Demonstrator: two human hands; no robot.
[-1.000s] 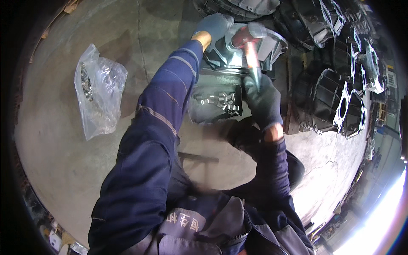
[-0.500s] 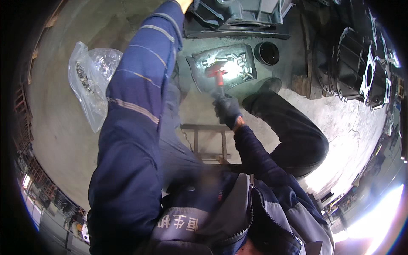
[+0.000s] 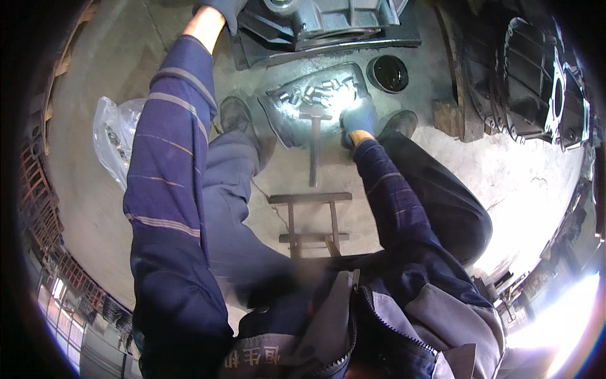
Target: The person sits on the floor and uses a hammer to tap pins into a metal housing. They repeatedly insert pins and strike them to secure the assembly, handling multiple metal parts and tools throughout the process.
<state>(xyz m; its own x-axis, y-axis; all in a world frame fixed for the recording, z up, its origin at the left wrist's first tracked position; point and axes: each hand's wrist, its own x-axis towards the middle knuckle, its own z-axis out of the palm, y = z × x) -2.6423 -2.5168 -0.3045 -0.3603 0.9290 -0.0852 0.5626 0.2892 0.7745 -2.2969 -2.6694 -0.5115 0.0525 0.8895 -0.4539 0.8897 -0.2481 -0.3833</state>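
Note:
My left hand (image 3: 219,9), in a dark glove, reaches to the top edge of the picture and touches the left side of a big grey metal casting (image 3: 315,22); its fingers are cut off from view. My right hand (image 3: 358,120), gloved and washed out by glare, is at the right rim of a shallow metal pan (image 3: 278,117) holding several bolts (image 3: 315,93). A hammer (image 3: 314,148) lies free on the floor, its head against the pan's near rim, just left of my right hand.
A round black cap (image 3: 388,72) sits right of the pan. A clear plastic bag of parts (image 3: 112,142) lies on the concrete at left. A small metal stool frame (image 3: 312,221) stands between my legs. Dark housings (image 3: 536,82) and a wooden block (image 3: 451,117) are at right.
My right hand held the hammer up by the casting, brought it down, and has let go of it; the hammer now lies on the floor. My view tilted downward.

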